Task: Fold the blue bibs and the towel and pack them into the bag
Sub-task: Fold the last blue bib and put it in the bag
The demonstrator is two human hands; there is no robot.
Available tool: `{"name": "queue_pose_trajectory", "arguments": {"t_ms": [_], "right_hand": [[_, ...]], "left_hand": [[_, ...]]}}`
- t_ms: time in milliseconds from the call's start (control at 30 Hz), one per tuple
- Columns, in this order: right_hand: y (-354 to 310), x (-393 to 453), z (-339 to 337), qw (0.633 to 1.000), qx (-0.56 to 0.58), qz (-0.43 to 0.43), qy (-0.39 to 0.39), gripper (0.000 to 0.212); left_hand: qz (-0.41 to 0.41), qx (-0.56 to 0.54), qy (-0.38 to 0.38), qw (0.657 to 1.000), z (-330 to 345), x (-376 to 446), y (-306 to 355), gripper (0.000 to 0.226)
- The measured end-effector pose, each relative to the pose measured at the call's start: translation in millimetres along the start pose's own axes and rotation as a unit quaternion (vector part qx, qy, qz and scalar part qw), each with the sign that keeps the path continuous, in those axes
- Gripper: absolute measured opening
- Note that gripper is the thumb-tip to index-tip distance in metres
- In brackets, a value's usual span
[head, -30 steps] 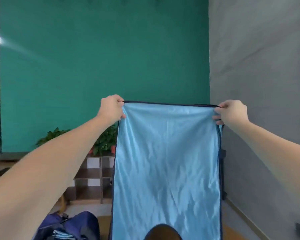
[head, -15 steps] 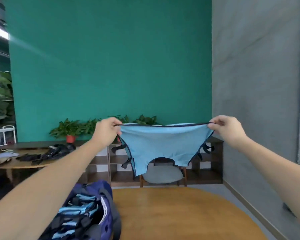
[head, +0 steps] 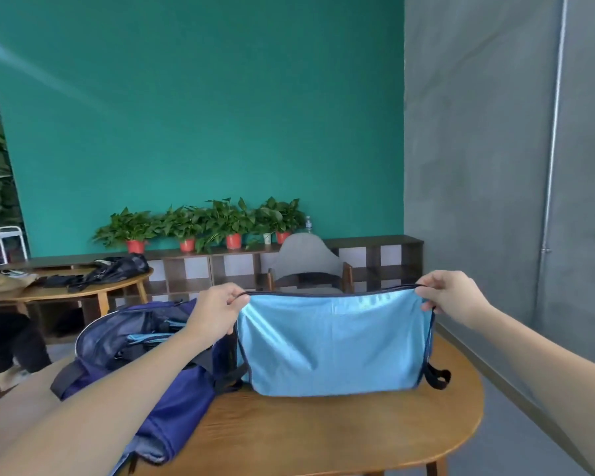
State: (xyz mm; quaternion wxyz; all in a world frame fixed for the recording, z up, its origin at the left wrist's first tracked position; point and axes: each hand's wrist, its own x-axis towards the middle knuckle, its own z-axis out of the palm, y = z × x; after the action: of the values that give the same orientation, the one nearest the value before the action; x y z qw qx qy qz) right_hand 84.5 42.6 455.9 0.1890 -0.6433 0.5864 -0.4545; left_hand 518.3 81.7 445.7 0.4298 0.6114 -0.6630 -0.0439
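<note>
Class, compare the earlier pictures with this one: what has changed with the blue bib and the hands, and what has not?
The blue bib came down from hanging in the air; its lower edge now rests on the wooden table. The left hand and right hand lowered too, still pinching its top corners.

Single head-worn wide-angle view: scene is being viewed from the person's head, facing forward and slightly down across the round wooden table [head: 323, 438] toward the teal back wall [head: 200, 108]; forearms are being framed close, edges being distorted.
</note>
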Motion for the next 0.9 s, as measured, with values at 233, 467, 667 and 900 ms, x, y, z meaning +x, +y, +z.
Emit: {"name": "queue_pose_trajectory", "arguments": {"t_ms": [233, 467, 667, 900], "right_hand": [[52.6, 32.7, 53.4, 0.998, -0.053, 0.026, -0.024, 0.002], [141.8, 86.8, 136.4, 0.986, -0.130, 0.075, -0.072, 0.009], [190.1, 100.5, 175.7, 0.968, -0.198, 0.088, -0.129, 0.015], [176.4, 110.6, 195.0, 0.947, -0.293, 0.019, -0.129, 0.031]], "left_hand": [[-0.038, 0.036, -0.010, 0.999, 59.3, 21.6, -51.3, 0.019], [-0.078, 0.124, -0.045, 0.988, 146.4, 51.9, -119.5, 0.020], [-0.111, 0.124, -0.117, 0.979, 198.5, 59.3, -166.8, 0.014], [-0.098, 0.172, -0.165, 0.966, 209.2, 66.1, -167.4, 0.024]]}}
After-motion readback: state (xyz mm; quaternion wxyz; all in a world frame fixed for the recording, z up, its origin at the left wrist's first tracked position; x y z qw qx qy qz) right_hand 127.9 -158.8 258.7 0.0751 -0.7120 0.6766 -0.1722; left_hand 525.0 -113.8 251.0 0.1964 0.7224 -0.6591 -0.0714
